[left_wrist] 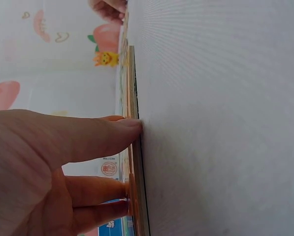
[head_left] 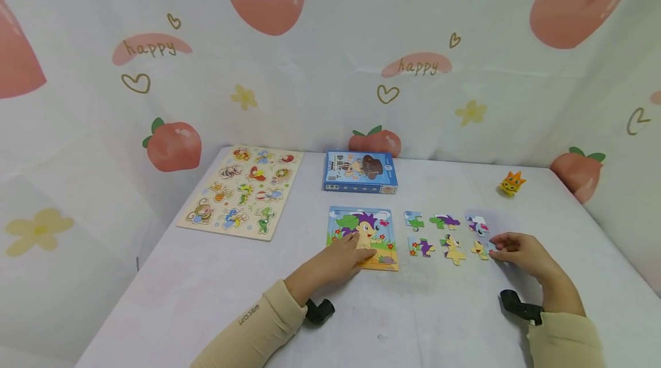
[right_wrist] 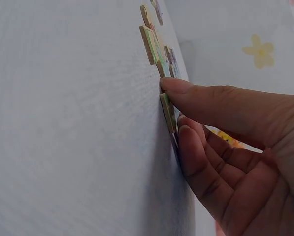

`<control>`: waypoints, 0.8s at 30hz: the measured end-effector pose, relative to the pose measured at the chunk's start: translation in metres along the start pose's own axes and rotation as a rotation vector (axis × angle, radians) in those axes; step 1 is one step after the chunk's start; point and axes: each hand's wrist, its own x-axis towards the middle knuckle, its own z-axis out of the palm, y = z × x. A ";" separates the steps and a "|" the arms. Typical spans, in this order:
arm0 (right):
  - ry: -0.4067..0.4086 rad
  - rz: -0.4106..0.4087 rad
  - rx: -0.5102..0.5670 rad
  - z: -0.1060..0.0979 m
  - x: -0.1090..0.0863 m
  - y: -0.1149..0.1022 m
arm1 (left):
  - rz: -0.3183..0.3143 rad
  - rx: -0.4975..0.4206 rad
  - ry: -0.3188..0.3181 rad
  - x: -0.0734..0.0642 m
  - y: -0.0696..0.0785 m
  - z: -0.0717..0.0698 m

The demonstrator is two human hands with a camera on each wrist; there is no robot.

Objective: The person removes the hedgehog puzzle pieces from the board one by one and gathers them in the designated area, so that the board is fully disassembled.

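Note:
A hedgehog puzzle board (head_left: 386,244) lies flat on the table, and my left hand (head_left: 335,260) rests on its lower left part. In the left wrist view the thumb (left_wrist: 102,135) presses at the board's near edge, the other fingers extended onto its face. Several loose puzzle pieces lie in two rows right of the board, among them a purple-and-green piece (head_left: 446,221) and a yellow piece (head_left: 453,252). At the row's right end my right hand (head_left: 527,256) pinches a small puzzle piece (right_wrist: 167,112) between thumb and forefinger, low over the table.
A wooden board with insect pictures (head_left: 247,190) lies at the back left. Behind the hedgehog puzzle is a blue box (head_left: 360,171). An orange-and-yellow toy figure (head_left: 512,183) stands at the back right. A patterned cloth (head_left: 320,81) hangs behind the table.

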 end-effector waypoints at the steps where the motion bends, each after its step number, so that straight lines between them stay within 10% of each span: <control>1: 0.000 -0.002 0.000 0.000 0.000 0.000 | 0.000 -0.002 -0.001 0.000 -0.001 0.000; 24: 0.038 -0.052 0.047 0.015 0.013 -0.056 | 0.103 -0.295 -0.064 0.001 -0.023 -0.019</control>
